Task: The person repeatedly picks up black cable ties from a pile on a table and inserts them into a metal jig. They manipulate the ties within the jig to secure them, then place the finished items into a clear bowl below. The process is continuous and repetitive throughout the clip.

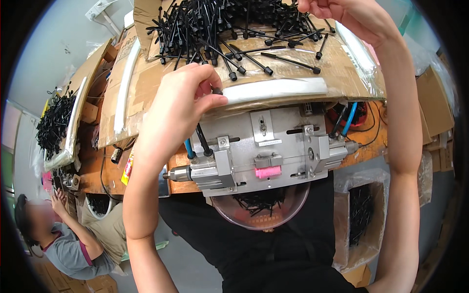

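a wooden workbench (pixel 105 168) with an orange-brown top carries everything. on it lies a big flattened cardboard sheet (pixel 146 88), patched with white tape, and on the cardboard a heap of black pins with knobbed ends (pixel 229 29). at the bench's near edge sits a metal jig plate (pixel 273 146) with a pink block, blue and black hoses at each side. farther left, a second cardboard tray (pixel 73 132) holds more black pins.

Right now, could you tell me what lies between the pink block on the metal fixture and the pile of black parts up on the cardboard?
In the head view, a white foam strip along the cardboard's front edge lies between the pink block and the black parts.
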